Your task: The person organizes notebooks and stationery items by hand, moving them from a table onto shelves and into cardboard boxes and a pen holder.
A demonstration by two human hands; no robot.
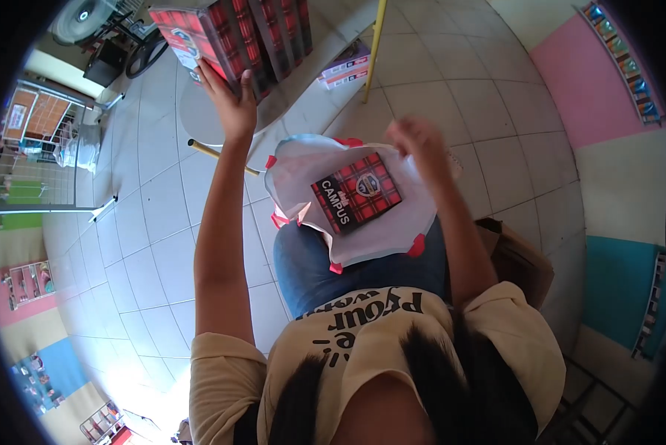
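My left hand (231, 100) reaches forward and grips the nearest of several red plaid notebooks (216, 37) standing in a row on a round table. My right hand (420, 144) holds up the far edge of a white bag (392, 233) with red handles that rests open on my lap. Inside the bag lies one red plaid notebook (356, 193) with "CAMPUS" printed on its cover. My jeans and a beige printed shirt show below the bag.
The round grey table (199, 119) has yellow legs (375, 44). Pink and white boxes (345, 68) lie on the tiled floor beyond it. A brown cardboard box (522, 259) sits at my right side. A fan and metal racks stand at far left.
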